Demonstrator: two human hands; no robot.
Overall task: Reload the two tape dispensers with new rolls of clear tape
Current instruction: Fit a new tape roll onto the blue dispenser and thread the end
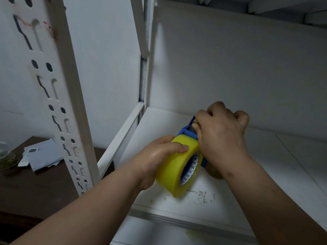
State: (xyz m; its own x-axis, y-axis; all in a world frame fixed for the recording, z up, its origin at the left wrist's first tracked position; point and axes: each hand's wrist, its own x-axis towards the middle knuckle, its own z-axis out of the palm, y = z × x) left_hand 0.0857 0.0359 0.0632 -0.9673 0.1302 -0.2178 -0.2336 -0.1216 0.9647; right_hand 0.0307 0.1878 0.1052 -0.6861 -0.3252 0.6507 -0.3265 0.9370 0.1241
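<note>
A yellowish roll of tape (175, 167) sits mounted on a blue tape dispenser (187, 132), held just above the white shelf board (265, 165). My left hand (159, 156) grips the roll from the left, thumb across its outer face. My right hand (223, 131) is curled over the dispenser's front end, fingers pinching near the roller and blade; what they hold there is hidden. Part of the blue frame (204, 162) shows below my right wrist. A brownish round object (214, 172) lies half hidden under that wrist.
A white slotted metal upright (58, 106) stands close on the left, with a white crossbar (122, 137) along the shelf's left edge. Beyond it a dark table (26, 183) carries white papers (42, 154) and a glass jar (6, 156). White walls enclose the shelf.
</note>
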